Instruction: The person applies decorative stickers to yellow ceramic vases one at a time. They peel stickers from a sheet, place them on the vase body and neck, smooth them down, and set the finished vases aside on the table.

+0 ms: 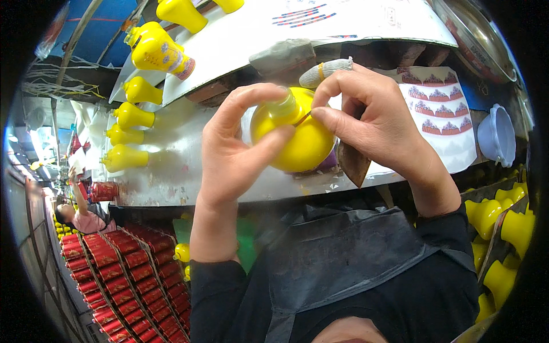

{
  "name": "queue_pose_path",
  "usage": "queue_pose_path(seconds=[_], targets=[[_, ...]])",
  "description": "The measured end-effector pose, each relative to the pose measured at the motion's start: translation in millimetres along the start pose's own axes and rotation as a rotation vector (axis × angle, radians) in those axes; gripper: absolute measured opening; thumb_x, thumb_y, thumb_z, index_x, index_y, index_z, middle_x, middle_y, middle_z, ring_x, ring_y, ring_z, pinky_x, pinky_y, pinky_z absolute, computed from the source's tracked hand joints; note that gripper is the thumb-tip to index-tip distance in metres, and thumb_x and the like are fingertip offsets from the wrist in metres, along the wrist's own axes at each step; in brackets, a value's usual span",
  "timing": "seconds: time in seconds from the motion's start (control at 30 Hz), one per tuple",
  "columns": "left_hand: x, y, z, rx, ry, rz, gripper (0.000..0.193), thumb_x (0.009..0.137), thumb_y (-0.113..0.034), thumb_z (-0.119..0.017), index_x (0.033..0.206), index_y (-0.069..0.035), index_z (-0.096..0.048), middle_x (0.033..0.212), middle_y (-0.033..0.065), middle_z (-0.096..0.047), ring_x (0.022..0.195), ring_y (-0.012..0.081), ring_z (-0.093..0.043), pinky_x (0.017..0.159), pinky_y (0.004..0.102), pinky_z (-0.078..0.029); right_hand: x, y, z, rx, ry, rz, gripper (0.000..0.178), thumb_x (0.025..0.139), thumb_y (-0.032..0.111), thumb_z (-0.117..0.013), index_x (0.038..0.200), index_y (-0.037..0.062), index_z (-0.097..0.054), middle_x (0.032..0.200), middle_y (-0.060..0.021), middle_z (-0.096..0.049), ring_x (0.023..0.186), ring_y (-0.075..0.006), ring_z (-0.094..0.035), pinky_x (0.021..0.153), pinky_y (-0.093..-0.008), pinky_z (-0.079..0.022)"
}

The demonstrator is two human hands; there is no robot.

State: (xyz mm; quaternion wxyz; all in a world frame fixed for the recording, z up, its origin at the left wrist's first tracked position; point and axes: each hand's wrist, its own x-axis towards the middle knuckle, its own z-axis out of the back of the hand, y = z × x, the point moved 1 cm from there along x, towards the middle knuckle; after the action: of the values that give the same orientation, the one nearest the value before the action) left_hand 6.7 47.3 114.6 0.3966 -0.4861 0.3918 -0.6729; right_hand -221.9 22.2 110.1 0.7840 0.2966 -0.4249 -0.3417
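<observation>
A yellow bottle (306, 146) with a pale clear neck stands on the table in front of me. My left hand (231, 137) wraps round its neck and shoulder, the thumb pressed on the shoulder. Between finger and thumb, my right hand (374, 108) pinches the end of a narrow dark strip (303, 118) that lies against the shoulder. A grey knitted finger cover (326, 71) with a yellow band sits on another right finger. Below the right palm juts a brown pointed blade-like piece (353, 163); its upper end is hidden by the hand.
At left stand several yellow bottles (134, 117), one decorated (163, 51). Printed decal sheets (440, 108) lie right, thin strips (303, 16) on the far board. Beyond are a pale blue basin (496, 136) and metal bowl (477, 34). Red boxes (126, 274) are stacked lower left, near another person (86, 217).
</observation>
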Motion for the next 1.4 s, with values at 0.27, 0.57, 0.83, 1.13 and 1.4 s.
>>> queue_pose_path(seconds=[0.27, 0.57, 0.83, 1.13, 1.4], targets=[[-1, 0, -4, 0.015, -0.025, -0.018, 0.04, 0.077, 0.006, -0.073, 0.116, -0.003, -0.069, 0.117, 0.0079, -0.069, 0.115, 0.0185, -0.062, 0.107, 0.0344, -0.044, 16, -4, 0, -0.159, 0.041, 0.151, 0.009, 0.092, 0.008, -0.072, 0.101, 0.0058, -0.073, 0.085, -0.0056, -0.063, 0.064, -0.0106, -0.059, 0.054, -0.0222, -0.046], [6, -15, -10, 0.239, -0.082, -0.132, 0.026, 0.077, 0.005, -0.08, 0.099, -0.002, -0.068, 0.103, 0.0079, -0.069, 0.1, 0.0209, -0.065, 0.095, 0.0312, -0.049, 23, -12, -3, -0.117, 0.1, 0.2, 0.013, 0.097, 0.007, -0.066, 0.109, 0.0035, -0.072, 0.095, -0.0106, -0.069, 0.078, -0.0171, -0.067, 0.065, -0.0263, -0.055], [-1, -15, -4, -0.075, -0.133, -0.006, 0.021, 0.088, 0.002, -0.076, 0.106, -0.001, -0.067, 0.116, 0.0185, -0.072, 0.11, 0.0226, -0.068, 0.097, 0.0344, -0.054, 4, -7, -1, -0.005, 0.03, 0.047, 0.026, 0.095, 0.018, -0.071, 0.117, 0.0048, -0.075, 0.088, -0.0086, -0.067, 0.066, -0.0119, -0.06, 0.06, -0.0247, -0.049], [-10, 0, -3, -0.033, -0.119, -0.017, 0.036, 0.086, 0.003, -0.072, 0.121, -0.001, -0.065, 0.129, 0.0131, -0.066, 0.124, 0.0217, -0.059, 0.112, 0.0361, -0.04, 3, 2, -16, -0.035, -0.064, 0.048, 0.021, 0.088, 0.015, -0.079, 0.106, 0.0041, -0.076, 0.087, -0.0054, -0.064, 0.061, -0.0046, -0.056, 0.053, -0.019, -0.043], [-5, -4, -7, 0.091, -0.22, -0.052, 0.027, 0.084, 0.005, -0.076, 0.11, 0.0, -0.069, 0.115, 0.0115, -0.071, 0.112, 0.02, -0.065, 0.103, 0.0328, -0.047, 18, -9, -15, 0.214, -0.01, -0.051, 0.017, 0.097, 0.015, -0.069, 0.107, 0.0028, -0.076, 0.097, -0.0069, -0.069, 0.068, -0.0053, -0.062, 0.06, -0.0176, -0.049]])
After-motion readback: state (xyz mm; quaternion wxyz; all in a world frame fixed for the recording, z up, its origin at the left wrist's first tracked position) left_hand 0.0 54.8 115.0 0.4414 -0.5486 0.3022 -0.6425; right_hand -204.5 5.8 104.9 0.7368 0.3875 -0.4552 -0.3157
